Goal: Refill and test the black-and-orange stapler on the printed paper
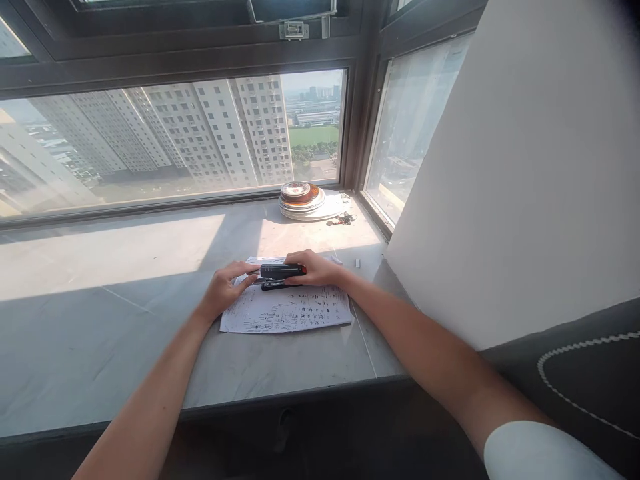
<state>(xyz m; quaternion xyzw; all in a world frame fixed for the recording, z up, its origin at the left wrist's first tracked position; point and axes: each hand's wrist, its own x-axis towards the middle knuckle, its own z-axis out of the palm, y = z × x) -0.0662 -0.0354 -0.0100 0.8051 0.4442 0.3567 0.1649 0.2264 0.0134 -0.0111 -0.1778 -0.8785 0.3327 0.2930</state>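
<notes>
A black stapler with a red end lies across the top edge of a printed sheet of paper on the grey stone window sill. My right hand is closed over the stapler's right end. My left hand rests on the paper's left corner, its fingers curled and touching the stapler's left end. The stapler's jaws are slightly apart over the paper's edge.
A stack of plates stands at the back of the sill by the window, with a small dark object beside it. A white wall panel rises on the right. The sill's front edge runs below the paper.
</notes>
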